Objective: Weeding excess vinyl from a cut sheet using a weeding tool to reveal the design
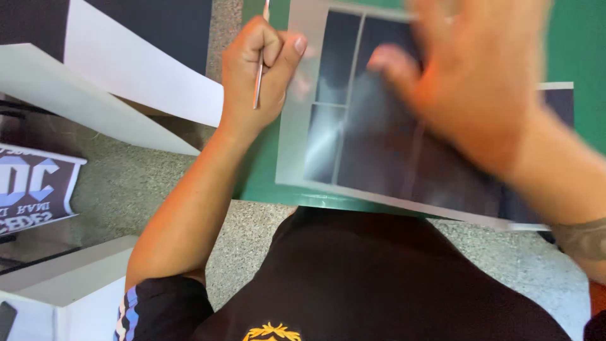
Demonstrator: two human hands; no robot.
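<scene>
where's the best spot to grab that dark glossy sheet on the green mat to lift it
Probably the sheet's pale near-left corner, coming from the near side: that border overhangs the green mat towards the speckled counter, so fingers could slip under. The left hand holds a thin tool; the blurred right hand hovers over the sheet.

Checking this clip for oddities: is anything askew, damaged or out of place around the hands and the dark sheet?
Nothing looks damaged or spilled. The dark glossy sheet lies at a slant on the green mat, under the blurred right hand. The left hand grips a thin metal tool. Loose white sheets curl at upper left.
</scene>
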